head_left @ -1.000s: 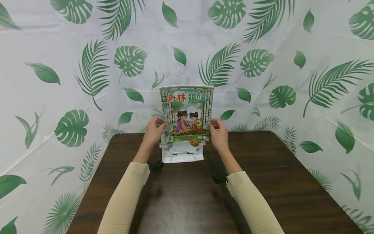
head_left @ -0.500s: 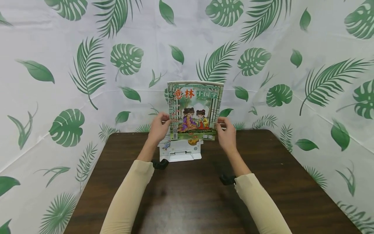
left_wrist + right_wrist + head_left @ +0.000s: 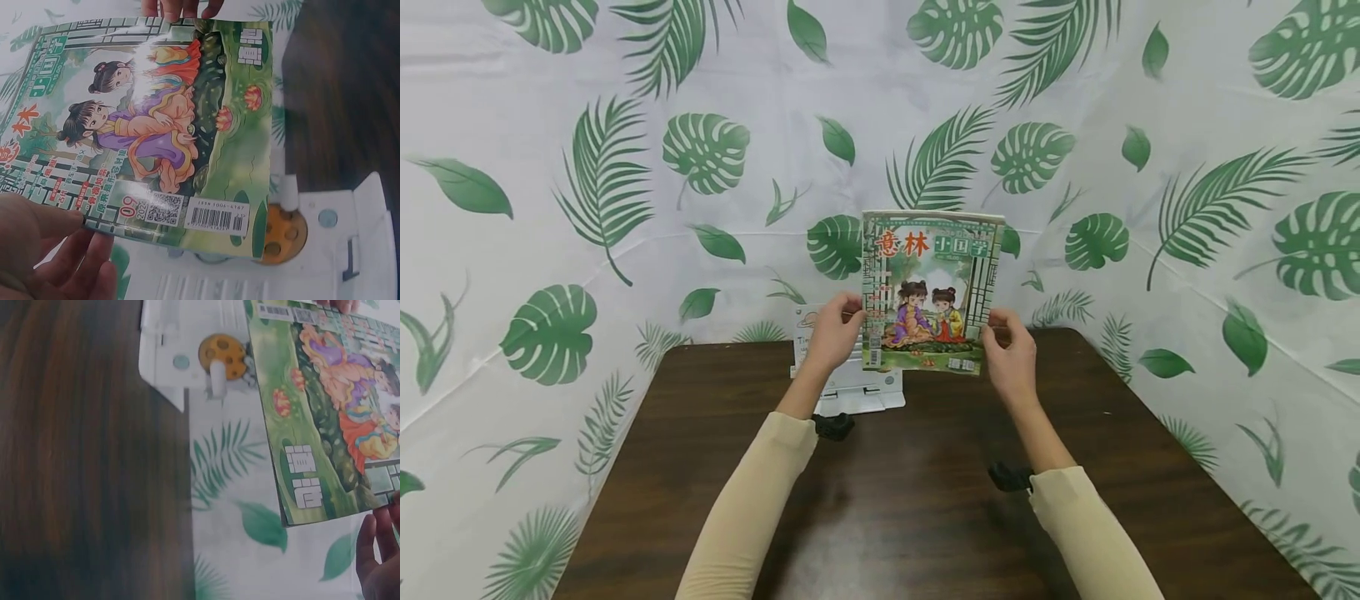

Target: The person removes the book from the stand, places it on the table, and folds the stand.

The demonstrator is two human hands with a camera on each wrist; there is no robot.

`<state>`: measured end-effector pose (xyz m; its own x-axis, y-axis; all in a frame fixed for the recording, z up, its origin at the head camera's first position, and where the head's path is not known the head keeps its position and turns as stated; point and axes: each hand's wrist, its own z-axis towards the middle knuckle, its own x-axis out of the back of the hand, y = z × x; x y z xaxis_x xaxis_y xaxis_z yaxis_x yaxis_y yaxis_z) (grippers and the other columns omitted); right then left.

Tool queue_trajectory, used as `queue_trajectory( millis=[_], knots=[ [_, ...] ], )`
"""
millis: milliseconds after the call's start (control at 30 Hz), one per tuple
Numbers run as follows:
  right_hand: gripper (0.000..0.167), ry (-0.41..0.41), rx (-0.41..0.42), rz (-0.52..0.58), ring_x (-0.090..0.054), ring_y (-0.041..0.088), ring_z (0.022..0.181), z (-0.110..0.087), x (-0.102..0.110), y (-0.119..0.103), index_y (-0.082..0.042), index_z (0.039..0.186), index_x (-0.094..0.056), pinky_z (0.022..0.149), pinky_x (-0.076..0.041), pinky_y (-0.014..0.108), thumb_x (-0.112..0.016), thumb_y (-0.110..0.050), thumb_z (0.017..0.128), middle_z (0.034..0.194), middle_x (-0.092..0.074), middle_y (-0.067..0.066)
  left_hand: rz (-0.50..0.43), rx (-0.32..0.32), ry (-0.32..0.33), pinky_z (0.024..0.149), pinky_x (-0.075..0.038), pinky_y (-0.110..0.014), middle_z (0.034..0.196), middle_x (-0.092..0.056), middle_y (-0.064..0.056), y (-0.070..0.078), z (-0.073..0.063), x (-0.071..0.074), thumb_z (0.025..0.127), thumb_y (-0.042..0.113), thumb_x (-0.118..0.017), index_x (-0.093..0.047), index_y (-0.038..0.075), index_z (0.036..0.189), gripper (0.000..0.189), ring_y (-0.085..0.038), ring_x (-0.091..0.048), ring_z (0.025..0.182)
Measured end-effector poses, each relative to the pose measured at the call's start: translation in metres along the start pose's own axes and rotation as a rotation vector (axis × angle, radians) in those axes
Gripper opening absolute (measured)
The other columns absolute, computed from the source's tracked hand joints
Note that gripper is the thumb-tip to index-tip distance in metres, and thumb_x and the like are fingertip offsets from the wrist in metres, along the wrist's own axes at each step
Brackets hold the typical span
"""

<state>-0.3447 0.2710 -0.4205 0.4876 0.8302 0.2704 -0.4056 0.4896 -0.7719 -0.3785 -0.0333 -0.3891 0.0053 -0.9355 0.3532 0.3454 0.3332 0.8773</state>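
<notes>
A magazine (image 3: pixel 932 292) with two drawn children on its green cover is held upright above the table, facing me. My left hand (image 3: pixel 837 333) pinches its left edge, thumb in front and fingers behind, as the left wrist view shows with the thumb on the cover (image 3: pixel 156 125). At the opposite edge my right hand (image 3: pixel 1011 354) grips the magazine between thumb and fingers. Behind and to the left stands a white book stand (image 3: pixel 865 392) with cartoon prints. The magazine and my left hand hide part of it; its front ledge stays visible.
The dark wooden table (image 3: pixel 910 500) spreads below both arms. A white cloth backdrop (image 3: pixel 775 150) with green leaves hangs behind and at both sides. A black wrist strap (image 3: pixel 1011 477) sits on each forearm.
Both hands have carried the magazine to the right, away from its place in front of the book stand. More of the stand's left side shows now. The head view has shifted slightly rightward.
</notes>
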Motion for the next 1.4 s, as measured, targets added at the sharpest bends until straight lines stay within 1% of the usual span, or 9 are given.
queue_trajectory(
  millis=[200,367,500,633,800,967,1133,1267,1400],
  knots=[
    [0.029,0.042,0.0,-0.02,-0.062,0.0,0.097,0.0,0.031,0.01,-0.001,0.132,-0.07,0.081,-0.048,0.015,-0.066,-0.012,0.106,0.12,-0.071,0.02,-0.033,-0.026,-0.055,0.104,-0.053,-0.051,0.127,-0.069,-0.017,0.012,0.005,-0.025,0.112,0.016,-0.058,-0.064,0.004,0.13,0.022,-0.034,-0.066,0.12],
    [0.029,0.087,-0.004,-0.027,-0.061,-0.001,0.095,0.0,0.053,0.015,-0.001,0.133,-0.07,0.082,-0.047,0.013,-0.066,-0.011,0.106,0.119,-0.071,0.02,-0.031,-0.036,-0.068,0.103,-0.055,-0.05,0.127,-0.068,-0.016,0.023,0.012,-0.05,0.112,0.016,-0.059,-0.065,0.005,0.129,0.021,-0.033,-0.066,0.121],
    [0.029,0.125,-0.014,-0.046,-0.059,-0.001,0.096,0.0,0.069,0.019,-0.003,0.133,-0.071,0.084,-0.046,0.013,-0.065,-0.012,0.106,0.119,-0.071,0.019,-0.05,-0.022,-0.098,0.092,-0.058,-0.044,0.129,-0.067,-0.014,0.026,0.015,-0.07,0.112,0.017,-0.057,-0.065,0.006,0.132,0.024,-0.031,-0.067,0.119],
    [0.03,0.143,-0.058,-0.081,-0.059,-0.002,0.096,-0.003,0.079,0.025,-0.003,0.132,-0.072,0.082,-0.046,0.013,-0.064,-0.013,0.105,0.12,-0.071,0.018,-0.091,-0.014,-0.128,0.084,-0.058,-0.041,0.129,-0.065,-0.016,0.027,0.012,-0.088,0.112,0.015,-0.056,-0.063,0.006,0.134,0.025,-0.032,-0.068,0.115],
    [0.033,0.134,-0.131,-0.126,-0.057,-0.001,0.097,-0.011,0.088,0.035,-0.003,0.134,-0.07,0.082,-0.046,0.016,-0.059,-0.015,0.105,0.121,-0.069,0.017,-0.096,-0.029,-0.139,0.095,-0.056,-0.046,0.13,-0.065,-0.018,0.023,0.008,-0.109,0.112,0.013,-0.054,-0.062,0.005,0.136,0.026,-0.033,-0.066,0.119],
    [0.034,0.166,-0.176,-0.144,-0.056,0.003,0.095,-0.022,0.098,0.044,-0.002,0.133,-0.07,0.079,-0.045,0.019,-0.058,-0.013,0.103,0.115,-0.067,0.011,-0.11,-0.016,-0.176,0.102,-0.054,-0.049,0.132,-0.067,-0.018,0.02,0.004,-0.129,0.112,0.013,-0.053,-0.062,0.004,0.141,0.032,-0.033,-0.065,0.122],
    [0.035,0.163,-0.218,-0.144,-0.055,0.003,0.092,-0.035,0.104,0.054,0.002,0.132,-0.07,0.077,-0.044,0.016,-0.058,-0.009,0.101,0.111,-0.066,0.009,-0.084,0.032,-0.195,0.099,-0.056,-0.043,0.128,-0.069,-0.015,0.011,0.003,-0.144,0.11,0.013,-0.053,-0.064,0.004,0.141,0.034,-0.027,-0.067,0.116],
    [0.035,0.163,-0.254,-0.146,-0.055,0.003,0.087,-0.046,0.105,0.064,0.004,0.13,-0.071,0.073,-0.044,0.014,-0.059,-0.006,0.099,0.107,-0.065,0.008,-0.051,0.053,-0.214,0.092,-0.056,-0.036,0.125,-0.071,-0.013,0.001,0.003,-0.155,0.109,0.013,-0.054,-0.065,0.003,0.139,0.034,-0.02,-0.066,0.105],
    [0.033,0.155,-0.304,-0.161,-0.054,0.003,0.084,-0.055,0.105,0.075,0.004,0.128,-0.072,0.07,-0.044,0.015,-0.06,-0.006,0.098,0.101,-0.064,0.002,-0.037,0.084,-0.253,0.081,-0.051,-0.033,0.123,-0.07,-0.013,-0.009,-0.002,-0.163,0.109,0.013,-0.053,-0.064,0.002,0.14,0.035,-0.016,-0.059,0.09]
  ],
)
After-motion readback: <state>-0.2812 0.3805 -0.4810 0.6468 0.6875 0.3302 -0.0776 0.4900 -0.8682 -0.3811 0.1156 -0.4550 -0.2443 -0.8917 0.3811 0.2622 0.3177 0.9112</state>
